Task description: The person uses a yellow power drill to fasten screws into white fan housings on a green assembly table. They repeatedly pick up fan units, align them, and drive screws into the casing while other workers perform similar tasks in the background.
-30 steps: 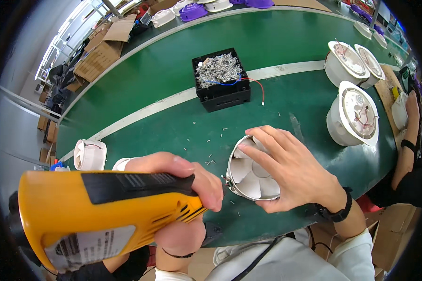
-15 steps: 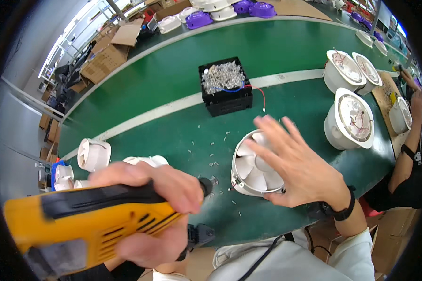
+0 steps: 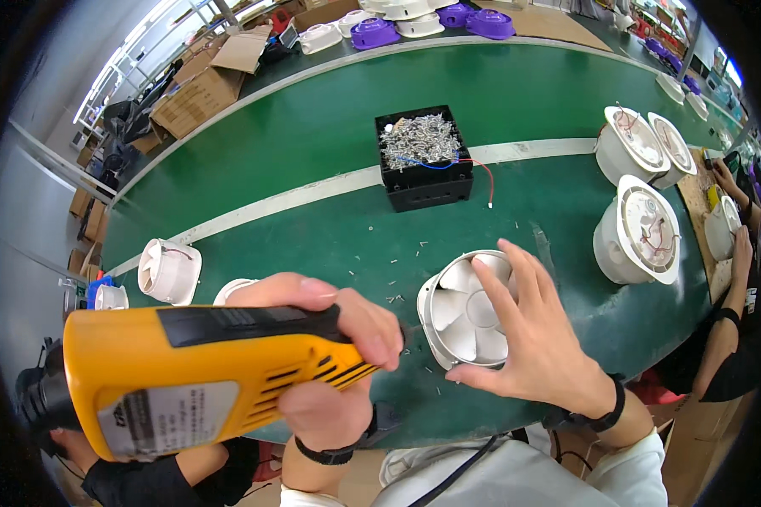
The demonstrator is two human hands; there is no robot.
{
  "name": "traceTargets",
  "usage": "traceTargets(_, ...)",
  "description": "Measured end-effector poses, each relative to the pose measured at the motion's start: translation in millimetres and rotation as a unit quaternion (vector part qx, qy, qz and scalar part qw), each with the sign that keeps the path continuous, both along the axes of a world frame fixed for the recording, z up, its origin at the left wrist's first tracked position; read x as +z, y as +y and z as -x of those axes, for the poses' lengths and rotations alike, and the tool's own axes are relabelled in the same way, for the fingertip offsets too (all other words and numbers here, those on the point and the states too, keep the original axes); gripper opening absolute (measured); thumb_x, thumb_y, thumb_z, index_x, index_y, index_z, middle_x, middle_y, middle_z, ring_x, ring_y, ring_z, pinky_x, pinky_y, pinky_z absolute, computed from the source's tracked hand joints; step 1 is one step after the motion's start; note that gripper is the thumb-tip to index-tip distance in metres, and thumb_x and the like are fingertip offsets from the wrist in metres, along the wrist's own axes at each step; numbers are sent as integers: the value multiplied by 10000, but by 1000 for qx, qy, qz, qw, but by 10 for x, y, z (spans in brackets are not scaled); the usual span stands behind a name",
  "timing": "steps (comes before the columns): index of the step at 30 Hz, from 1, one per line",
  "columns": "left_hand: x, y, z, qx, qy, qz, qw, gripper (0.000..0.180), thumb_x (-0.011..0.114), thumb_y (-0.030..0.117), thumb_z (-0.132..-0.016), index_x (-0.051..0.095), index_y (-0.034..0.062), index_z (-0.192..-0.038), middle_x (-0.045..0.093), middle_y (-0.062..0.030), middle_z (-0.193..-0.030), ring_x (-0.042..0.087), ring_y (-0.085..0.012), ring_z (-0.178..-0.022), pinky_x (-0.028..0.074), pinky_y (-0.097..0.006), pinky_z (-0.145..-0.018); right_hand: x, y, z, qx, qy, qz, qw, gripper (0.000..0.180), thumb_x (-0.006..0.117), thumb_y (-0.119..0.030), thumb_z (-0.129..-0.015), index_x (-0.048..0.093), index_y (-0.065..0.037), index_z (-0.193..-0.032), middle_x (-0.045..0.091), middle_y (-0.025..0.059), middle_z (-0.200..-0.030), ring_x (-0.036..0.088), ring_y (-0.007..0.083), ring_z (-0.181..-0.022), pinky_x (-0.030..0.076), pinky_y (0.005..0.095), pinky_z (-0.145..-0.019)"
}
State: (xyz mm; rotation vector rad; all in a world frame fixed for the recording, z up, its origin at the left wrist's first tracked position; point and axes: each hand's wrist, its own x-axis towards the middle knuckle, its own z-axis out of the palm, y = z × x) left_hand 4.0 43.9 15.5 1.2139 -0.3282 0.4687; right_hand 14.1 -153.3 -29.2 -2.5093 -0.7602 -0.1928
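Note:
A yellow and black power screwdriver [image 3: 220,359] lies across the lower left, its front end aimed right. My left hand [image 3: 364,334] is wrapped around its front part. Just right of the tip stands a white fan housing [image 3: 457,317], face up, its round blades showing inside a ring. My right hand [image 3: 541,351] is over the housing's right side, fingers spread and curved, thumb at the near rim. Whether the fingers press on the ring I cannot tell. Loose screws [image 3: 395,298] are scattered left of the housing.
A black bin [image 3: 431,196] heaped with screws stands beyond the housing, a red and blue wire across it. More white housings [image 3: 638,237] stand at the right, and another white fan housing [image 3: 171,275] at the left. At far right a co-worker's arm [image 3: 727,338] reaches a housing.
My right hand has lowered over the fan housing, its thumb now at the near rim. The screwdriver has swung toward level and its tip has come closer to the housing.

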Motion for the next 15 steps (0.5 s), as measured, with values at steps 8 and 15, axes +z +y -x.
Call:
traceTargets(8,27,-14,-74,-11,23,-7,1000,662,656,532,-776,409,11,-1100,548,-90,-644,522,-187,-512,461,-326,-488,132,-294,-408,188,64,27,980,972,750,-369,-586,314,-25,-1384,348,234,-1353,345,406,-1261,250,514,-1082)
traceTargets(15,-80,-106,-188,-5,-28,-56,998,677,456,650,-859,366,20,-1090,494,-74,-592,450,-173,-397,400,-299,-373,63,-317,-463,214,74,-22,974,941,739,-331,-575,331,-31,-1368,348,235,-1356,358,434,-1232,311,490,-1039)
